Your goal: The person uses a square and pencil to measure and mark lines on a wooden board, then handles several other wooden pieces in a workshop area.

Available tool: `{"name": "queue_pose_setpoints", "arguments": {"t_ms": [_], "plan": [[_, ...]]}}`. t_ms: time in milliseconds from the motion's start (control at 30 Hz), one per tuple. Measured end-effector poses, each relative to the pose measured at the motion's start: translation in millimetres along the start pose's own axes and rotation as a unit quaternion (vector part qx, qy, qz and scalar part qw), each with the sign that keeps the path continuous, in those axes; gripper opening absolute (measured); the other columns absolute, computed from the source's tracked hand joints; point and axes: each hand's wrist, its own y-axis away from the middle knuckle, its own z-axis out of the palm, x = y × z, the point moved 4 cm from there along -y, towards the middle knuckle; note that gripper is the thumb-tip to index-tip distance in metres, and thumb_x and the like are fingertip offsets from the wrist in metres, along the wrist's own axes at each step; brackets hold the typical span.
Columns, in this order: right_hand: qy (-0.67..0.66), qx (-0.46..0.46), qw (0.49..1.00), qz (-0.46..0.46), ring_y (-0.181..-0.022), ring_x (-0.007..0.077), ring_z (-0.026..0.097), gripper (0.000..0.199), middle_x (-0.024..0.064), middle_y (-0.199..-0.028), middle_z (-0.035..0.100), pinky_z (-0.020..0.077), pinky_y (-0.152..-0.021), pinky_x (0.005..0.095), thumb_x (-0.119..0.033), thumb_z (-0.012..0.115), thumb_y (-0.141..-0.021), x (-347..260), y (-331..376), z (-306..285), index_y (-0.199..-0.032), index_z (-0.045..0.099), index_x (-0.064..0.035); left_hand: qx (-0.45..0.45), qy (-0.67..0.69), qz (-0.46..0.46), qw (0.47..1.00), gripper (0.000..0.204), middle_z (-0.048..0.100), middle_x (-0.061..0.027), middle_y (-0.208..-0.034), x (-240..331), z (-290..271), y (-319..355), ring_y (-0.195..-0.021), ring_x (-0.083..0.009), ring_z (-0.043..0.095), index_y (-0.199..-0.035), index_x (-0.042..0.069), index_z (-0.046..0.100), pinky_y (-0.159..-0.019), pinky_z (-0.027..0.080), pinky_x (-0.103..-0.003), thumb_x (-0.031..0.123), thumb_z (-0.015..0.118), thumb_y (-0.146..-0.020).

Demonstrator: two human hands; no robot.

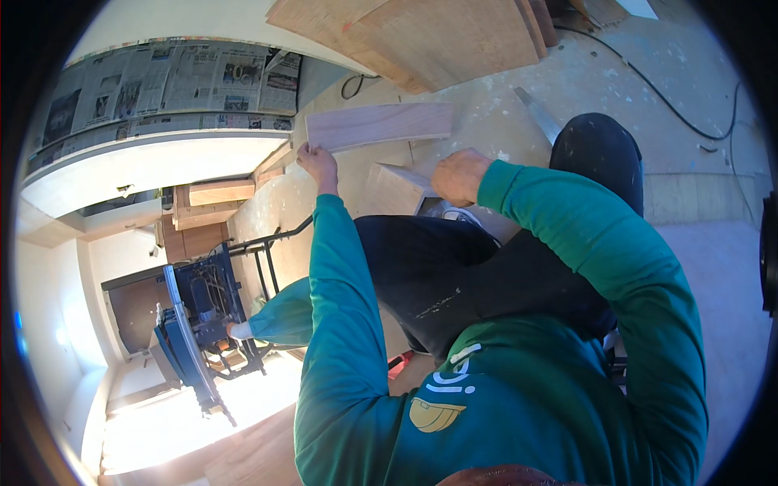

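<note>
My left hand point(318, 166) pinches the left end of a narrow wooden board point(379, 125), which lies crosswise ahead of me. To the right, my right hand point(460, 176) is curled closed, a little below the board's right end. Its fingertips are turned away, so whatever it may hold is hidden. Beside that hand, between it and the board, stands a pale wooden box-like piece point(397, 188). A hand saw blade point(538, 116) lies on the floor by my bent right knee.
Large plywood sheets point(438, 44) lean at the far side. A black cable point(648, 85) curves over the floor at right. Newspaper covers a long surface point(178, 81) at left. Below it, a co-worker's hand point(241, 330) reaches to a machine on a stand point(207, 312).
</note>
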Motion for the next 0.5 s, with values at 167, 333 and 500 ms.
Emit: {"name": "queue_pose_setpoints", "arguments": {"t_ms": [167, 333, 500], "plan": [[-0.017, -0.006, 1.0, -0.005, -0.093, 0.0377, 0.073, 0.029, 0.0149, -0.101, 0.075, 0.0589, -0.073, 0.0578, -0.009, 0.072, -0.078, 4.7, -7.9, 6.8, -0.107, 0.078, -0.0044, 0.0, 0.008, -0.017, 1.0, 0.037, 0.048, -0.029, -0.128, 0.4, 2.9, 0.2, -0.116, -0.0423, 0.05, -0.129, -0.002, 0.05, -0.101, 0.042, -0.048, 0.007, 0.047, -0.093], [-0.028, -0.011, 1.0, 0.001, -0.094, 0.0381, 0.073, 0.032, 0.0148, -0.103, 0.075, 0.0587, -0.074, 0.0583, -0.01, 0.075, -0.077, 7.0, -12.7, 10.6, -0.108, 0.078, -0.0054, -0.004, -0.001, -0.026, 1.0, 0.035, 0.048, -0.0287, -0.127, 4.3, 3.3, 1.1, -0.117, -0.0419, 0.05, -0.128, -0.002, 0.051, -0.101, 0.042, -0.047, 0.008, 0.047, -0.094], [-0.012, 0.001, 1.0, -0.007, -0.093, 0.0359, 0.073, 0.024, 0.0164, -0.1, 0.075, 0.0589, -0.075, 0.0497, -0.009, 0.07, -0.079, 2.6, -7.1, 7.2, -0.101, 0.078, -0.0047, -0.005, 0.001, -0.033, 0.999, 0.034, 0.048, -0.0284, -0.127, -2.4, -0.6, 2.0, -0.117, -0.041, 0.05, -0.127, -0.002, 0.05, -0.101, 0.042, -0.047, 0.008, 0.047, -0.095]]}}
